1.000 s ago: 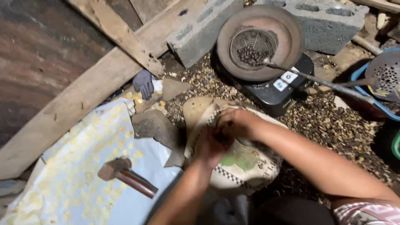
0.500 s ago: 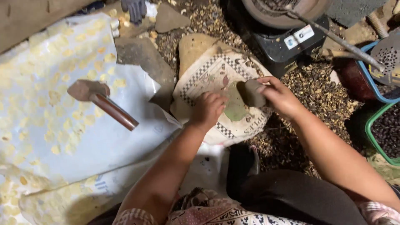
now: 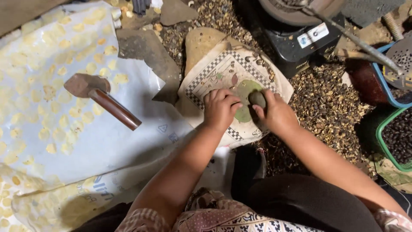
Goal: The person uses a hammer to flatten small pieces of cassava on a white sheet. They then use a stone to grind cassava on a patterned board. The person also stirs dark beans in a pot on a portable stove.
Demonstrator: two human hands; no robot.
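Note:
My right hand (image 3: pixel 274 114) grips a small dark rounded stone (image 3: pixel 257 99) and presses it down on a cloth-covered block (image 3: pixel 214 73), a stone wrapped in checkered printed fabric. My left hand (image 3: pixel 219 109) rests curled on the same cloth just left of the stone, fingers bent; whether it pinches something small is hidden. Both hands sit close together, nearly touching.
A hammer with a brown handle (image 3: pixel 101 101) lies on a white sheet strewn with pale kernels (image 3: pixel 51 64). Shell debris (image 3: pixel 322 103) covers the ground. A black stove with a pan (image 3: pixel 300 30), a blue basket (image 3: pixel 388 81) and a green basket of dark nuts (image 3: pixel 397 137) stand at right.
The view has tilted further down toward me. My right hand brought the stone down onto the cloth, and my left hand stayed curled next to it.

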